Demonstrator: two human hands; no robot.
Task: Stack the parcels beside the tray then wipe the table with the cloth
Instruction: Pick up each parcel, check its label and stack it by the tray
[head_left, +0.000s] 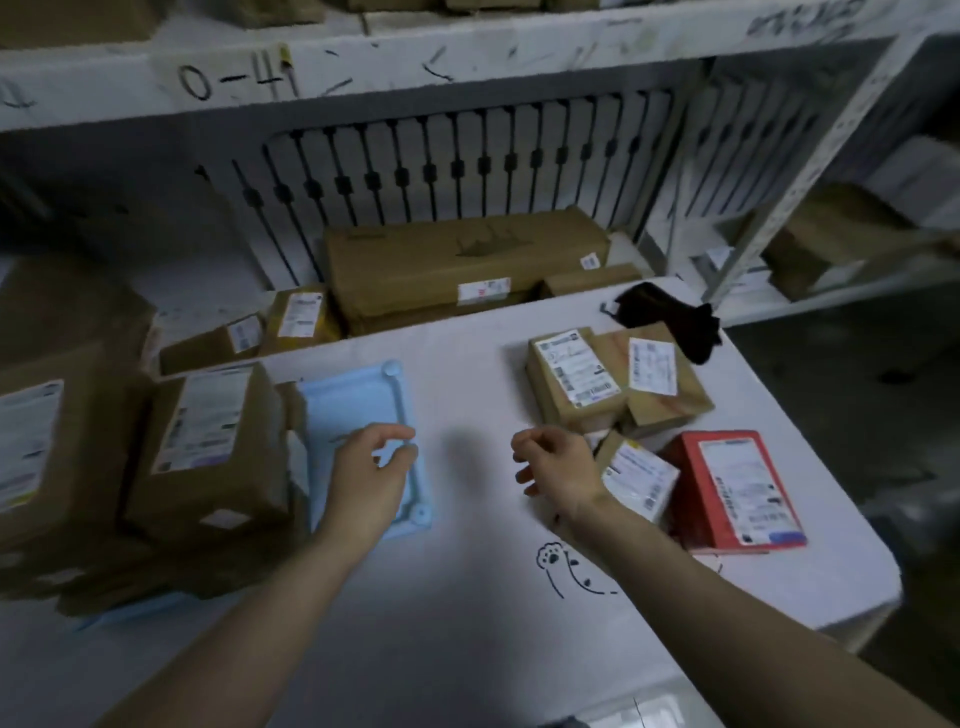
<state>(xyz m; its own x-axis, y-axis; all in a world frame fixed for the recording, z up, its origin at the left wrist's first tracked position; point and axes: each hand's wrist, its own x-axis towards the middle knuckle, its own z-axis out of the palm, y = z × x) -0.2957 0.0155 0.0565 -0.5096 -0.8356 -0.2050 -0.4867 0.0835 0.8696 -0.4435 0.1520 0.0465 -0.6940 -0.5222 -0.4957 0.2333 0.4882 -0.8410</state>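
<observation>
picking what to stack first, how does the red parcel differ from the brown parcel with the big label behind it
The red parcel is red and looks thin; the brown parcel is tan and thicker. The red parcel lies nearer the front; the brown parcel lies farther back, against a wood-toned parcel. Both carry a white label on top.

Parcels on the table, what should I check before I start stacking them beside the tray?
1. Right hand free: ok, it holds nothing.
2. Left hand free: cannot tell, it hovers at the blue tray rim.
3. Space beside the tray: ok, bare table to its right.
4. Parcels located: ok, brown parcel, wood-grain parcel, small parcel and red parcel lie on the right.
5. Stacked by the tray: not ok, a loose cluster apart from it.
6. Cloth located: ok, black, beyond the parcels.
</observation>
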